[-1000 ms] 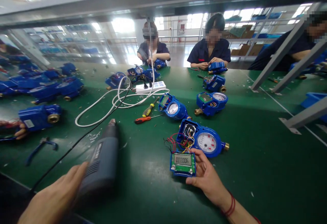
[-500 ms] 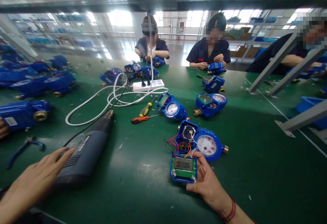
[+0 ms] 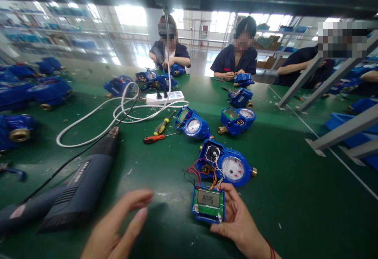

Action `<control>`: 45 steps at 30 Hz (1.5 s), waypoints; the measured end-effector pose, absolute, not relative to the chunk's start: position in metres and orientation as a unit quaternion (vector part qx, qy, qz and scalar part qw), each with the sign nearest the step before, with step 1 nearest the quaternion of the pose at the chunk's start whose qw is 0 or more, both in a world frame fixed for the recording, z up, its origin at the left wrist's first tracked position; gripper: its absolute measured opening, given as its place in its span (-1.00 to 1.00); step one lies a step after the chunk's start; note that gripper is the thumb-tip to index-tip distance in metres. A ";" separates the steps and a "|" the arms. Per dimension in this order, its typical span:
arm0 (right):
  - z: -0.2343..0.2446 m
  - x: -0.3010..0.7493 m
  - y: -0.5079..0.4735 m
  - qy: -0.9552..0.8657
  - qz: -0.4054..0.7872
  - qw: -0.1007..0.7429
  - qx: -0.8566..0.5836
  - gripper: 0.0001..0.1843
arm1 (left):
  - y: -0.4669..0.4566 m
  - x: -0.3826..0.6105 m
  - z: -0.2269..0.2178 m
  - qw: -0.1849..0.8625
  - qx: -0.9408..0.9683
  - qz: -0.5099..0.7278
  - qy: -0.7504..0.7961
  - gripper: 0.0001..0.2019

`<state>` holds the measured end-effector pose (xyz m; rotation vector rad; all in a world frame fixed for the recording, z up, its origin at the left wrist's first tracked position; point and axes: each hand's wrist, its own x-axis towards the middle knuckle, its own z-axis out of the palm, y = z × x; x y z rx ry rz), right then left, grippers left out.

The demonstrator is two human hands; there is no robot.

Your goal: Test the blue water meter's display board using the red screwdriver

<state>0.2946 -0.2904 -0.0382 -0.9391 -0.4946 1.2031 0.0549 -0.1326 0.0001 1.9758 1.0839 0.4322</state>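
Vantage: I'm looking through a single head-worn camera, angling forward and down over the green table (image 3: 295, 196).
Nearness: my right hand (image 3: 239, 223) and left hand (image 3: 118, 227) are sitting close, at the bottom edge.
Far field: co-workers are facing me across the table.

- The right hand (image 3: 240, 225) grips a small display module (image 3: 208, 205) (its screen lit), joined by coloured wires (image 3: 206, 171) to an open blue meter (image 3: 226, 165).
- The left hand (image 3: 116, 229) hovers empty, fingers spread, over the green tabletop (image 3: 295, 196).
- A dark heat gun (image 3: 73, 190) lies just left of it.
- Two screwdrivers (image 3: 159, 131) lie farther back.
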 end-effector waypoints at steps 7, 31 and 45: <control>-0.044 0.297 -0.301 -0.210 0.511 0.699 -0.455 -0.15 | -0.148 0.176 -0.011 0.734 0.641 0.072 0.212 -0.57; -0.055 0.301 -0.294 -0.212 0.559 0.671 -0.439 -0.22 | -0.146 0.175 -0.031 0.787 0.588 0.036 0.184 -0.62; -0.052 0.301 -0.293 -0.206 0.567 0.673 -0.428 -0.22 | -0.146 0.182 -0.031 0.758 0.599 0.082 0.244 -0.68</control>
